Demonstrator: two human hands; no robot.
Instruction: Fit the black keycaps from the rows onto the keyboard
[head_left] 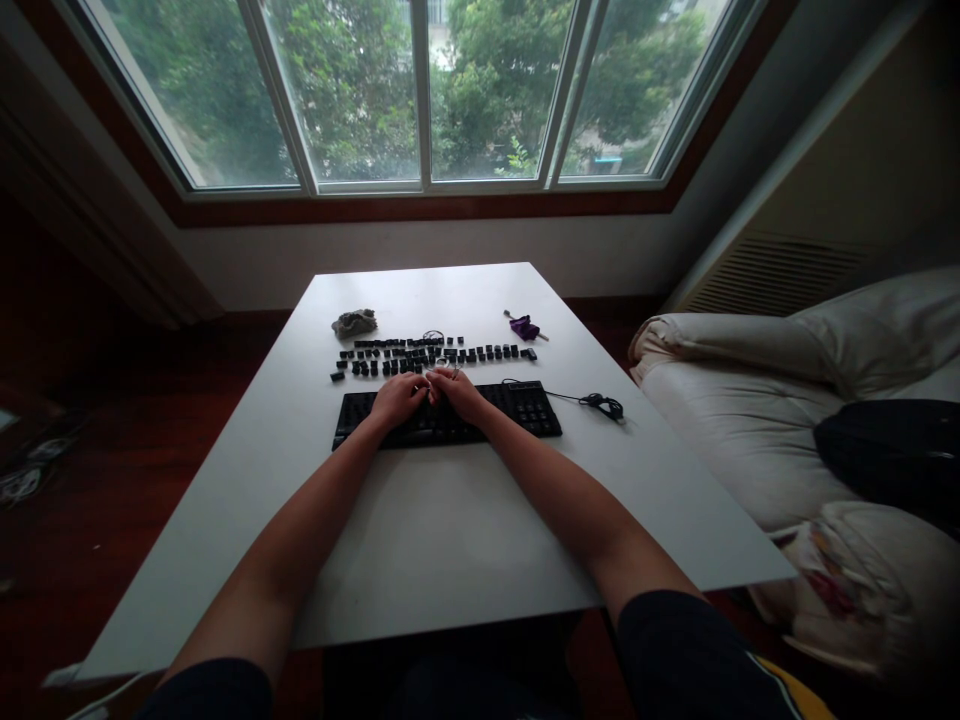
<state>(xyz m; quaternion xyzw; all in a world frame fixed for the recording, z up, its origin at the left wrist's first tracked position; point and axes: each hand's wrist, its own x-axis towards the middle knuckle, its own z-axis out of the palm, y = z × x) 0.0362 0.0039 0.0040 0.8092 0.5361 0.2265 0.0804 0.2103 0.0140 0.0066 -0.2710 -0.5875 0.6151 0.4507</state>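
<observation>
A black keyboard lies on the white table, and both forearms reach over it. My left hand is at its upper middle, fingers curled and closed; whatever they hold is hidden. Right beside it, my right hand is closed in a pinch, with a thin wire piece showing at its fingertips, too small to make out fully. The two hands nearly touch. Just beyond them, several loose black keycaps are set out in rough rows. Another thin wire loop lies by the back row.
A grey crumpled cloth lies at the back left of the white table. A purple cloth-like item is at the back right. The coiled keyboard cable rests right of the keyboard. A pale sofa stands to the right.
</observation>
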